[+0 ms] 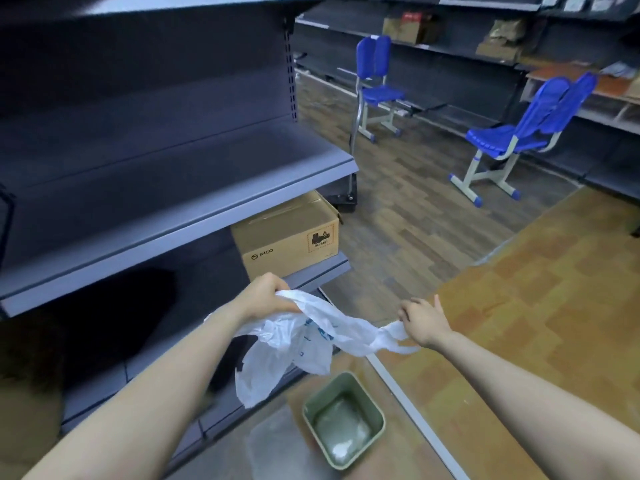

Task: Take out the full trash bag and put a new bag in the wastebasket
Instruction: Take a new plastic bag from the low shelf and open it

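Both forearms are reaching out, the left hand [265, 294] and right hand [420, 320] well apart, each gripping the white plastic bag [304, 341] above the green wastebasket [379, 422], apparently opening it; next, finding its mouth and lowering it inside.

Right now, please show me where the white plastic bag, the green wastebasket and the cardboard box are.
white plastic bag [277, 358], head view, on its hanging crumpled body.
green wastebasket [378, 420], head view, on its right rim.
cardboard box [287, 251], head view, on its front face under the shelf.
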### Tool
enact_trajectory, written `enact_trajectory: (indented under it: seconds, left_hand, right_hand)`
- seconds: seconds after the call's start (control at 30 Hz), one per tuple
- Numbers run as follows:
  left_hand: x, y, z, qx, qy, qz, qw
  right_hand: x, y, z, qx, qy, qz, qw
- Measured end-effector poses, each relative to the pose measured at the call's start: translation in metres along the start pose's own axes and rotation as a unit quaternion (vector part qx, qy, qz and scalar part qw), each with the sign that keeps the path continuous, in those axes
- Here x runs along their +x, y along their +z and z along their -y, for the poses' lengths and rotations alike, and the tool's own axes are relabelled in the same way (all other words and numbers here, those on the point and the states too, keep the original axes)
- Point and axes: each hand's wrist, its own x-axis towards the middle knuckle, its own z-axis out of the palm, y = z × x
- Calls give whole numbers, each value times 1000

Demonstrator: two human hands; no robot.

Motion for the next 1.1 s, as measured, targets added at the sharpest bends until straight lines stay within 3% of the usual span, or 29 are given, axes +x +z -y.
enact_trajectory:
  seconds: [0.2,0.5,0.63,0.8,1.1]
  left_hand:
    - [-4,5,9,49,5,10,999]
    - [1,28,-25,81,65,16,994]
    - [-3,25,-32,118,102,-19,988]
    - [-14,10,1,268,39,4,963]
    - [-45,30,19,358,37,30,932]
  right_hand:
    - [3,-16,32,73,-37,-49,995]
    - [-17,-3,51,16,-116,89,989]
    - [-18,12,29,-43,-10,132,990]
    - [-23,22,-31,-41,143,88,985]
    - [-28,9,-63,-37,240,64,968]
